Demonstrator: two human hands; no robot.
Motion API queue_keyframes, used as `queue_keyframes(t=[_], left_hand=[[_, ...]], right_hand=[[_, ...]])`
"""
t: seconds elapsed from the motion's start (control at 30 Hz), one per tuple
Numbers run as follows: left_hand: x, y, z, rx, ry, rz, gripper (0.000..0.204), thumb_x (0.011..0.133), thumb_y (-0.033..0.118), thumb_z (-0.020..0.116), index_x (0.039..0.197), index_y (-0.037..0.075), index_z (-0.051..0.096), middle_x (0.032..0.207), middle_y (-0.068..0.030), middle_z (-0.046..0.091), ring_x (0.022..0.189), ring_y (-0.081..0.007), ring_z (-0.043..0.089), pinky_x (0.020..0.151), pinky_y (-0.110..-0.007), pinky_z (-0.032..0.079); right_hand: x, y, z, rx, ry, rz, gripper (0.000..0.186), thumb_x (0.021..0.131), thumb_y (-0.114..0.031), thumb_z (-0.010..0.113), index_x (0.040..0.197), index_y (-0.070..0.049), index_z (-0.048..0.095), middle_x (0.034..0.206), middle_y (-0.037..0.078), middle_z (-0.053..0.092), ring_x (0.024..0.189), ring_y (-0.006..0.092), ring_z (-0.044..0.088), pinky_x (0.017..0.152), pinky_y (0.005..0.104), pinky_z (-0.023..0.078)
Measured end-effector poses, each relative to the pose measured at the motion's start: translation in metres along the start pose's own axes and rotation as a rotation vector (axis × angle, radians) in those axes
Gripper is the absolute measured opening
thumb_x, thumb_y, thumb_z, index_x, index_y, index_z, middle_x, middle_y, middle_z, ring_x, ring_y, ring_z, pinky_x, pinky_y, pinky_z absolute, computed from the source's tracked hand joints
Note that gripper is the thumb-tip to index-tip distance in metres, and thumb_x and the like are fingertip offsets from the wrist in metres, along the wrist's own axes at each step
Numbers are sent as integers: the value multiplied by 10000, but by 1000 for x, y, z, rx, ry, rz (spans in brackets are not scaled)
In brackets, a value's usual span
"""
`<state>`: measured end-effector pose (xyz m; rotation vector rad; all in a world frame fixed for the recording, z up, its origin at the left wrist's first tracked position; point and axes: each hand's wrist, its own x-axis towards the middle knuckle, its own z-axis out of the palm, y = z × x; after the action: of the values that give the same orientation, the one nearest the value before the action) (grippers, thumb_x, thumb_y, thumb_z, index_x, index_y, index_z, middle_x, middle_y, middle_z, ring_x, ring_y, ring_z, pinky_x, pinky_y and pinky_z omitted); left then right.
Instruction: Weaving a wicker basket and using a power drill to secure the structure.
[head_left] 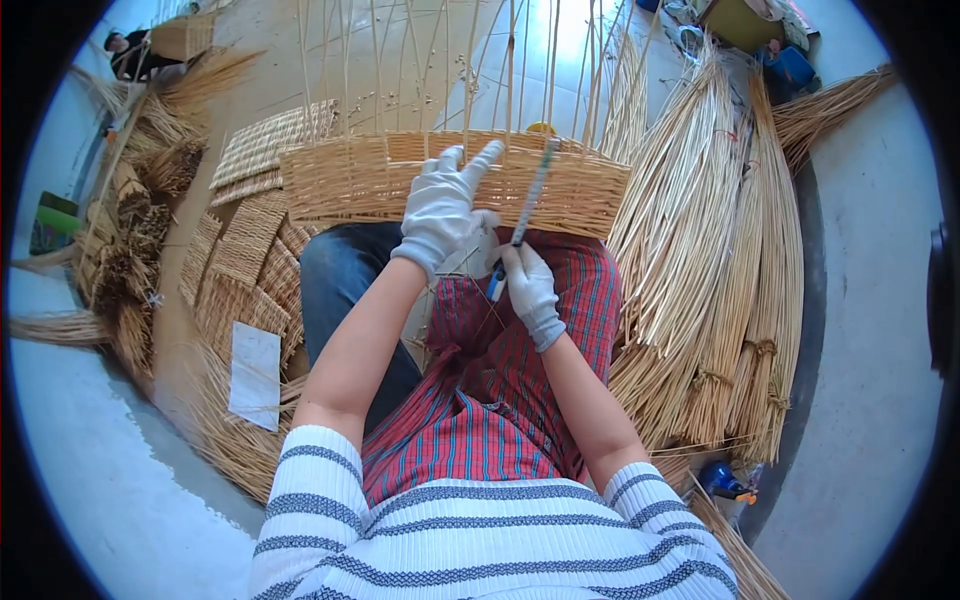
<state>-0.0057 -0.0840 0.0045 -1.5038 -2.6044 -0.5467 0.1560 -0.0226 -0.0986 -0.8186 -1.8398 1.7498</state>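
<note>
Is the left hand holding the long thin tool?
No, the right hand grips the tool, while the left hand lies spread against the woven panel.

The left hand [440, 212] covers part of the woven piece [575, 190], so the weaving under it can't be seen. The right hand [532, 295] hides the middle of the long thin tool [533, 190]. The tall sticks [512, 60] get cut off at the top. Most of a yellow thing [541, 129] hides behind the woven piece. Another person [125, 60] is too small to see what their hands do.
</note>
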Motion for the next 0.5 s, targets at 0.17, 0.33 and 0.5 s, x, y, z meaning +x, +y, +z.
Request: queue_keyframes(t=[0.17,0.33,0.5], left_hand=[[4,0,18,-577,119,-180,402,921,189,671,1304,100,587,1128,-140,654,999,-276,660,869,-380,530],[15,19,36,-1006,-81,-429,366,992,149,572,1329,11,537,1043,-127,705,685,-173,682,567,-313,553],[16,15,36,-1161,-157,-527,398,989,140,578,1359,13,506,1088,-134,672,580,-143,659,428,-282,512]], right_hand=[[1,13,-8,455,197,-59,287,1045,-282,481,926,-47,594,769,67,643,701,152,619,682,298,521],[4,21,-13,568,180,-5,271,1042,-276,489,927,-52,591,762,65,642,695,162,630,672,300,530],[3,12,-10,611,218,20,253,1038,-272,504,925,-66,598,750,50,626,703,156,629,655,288,526]])
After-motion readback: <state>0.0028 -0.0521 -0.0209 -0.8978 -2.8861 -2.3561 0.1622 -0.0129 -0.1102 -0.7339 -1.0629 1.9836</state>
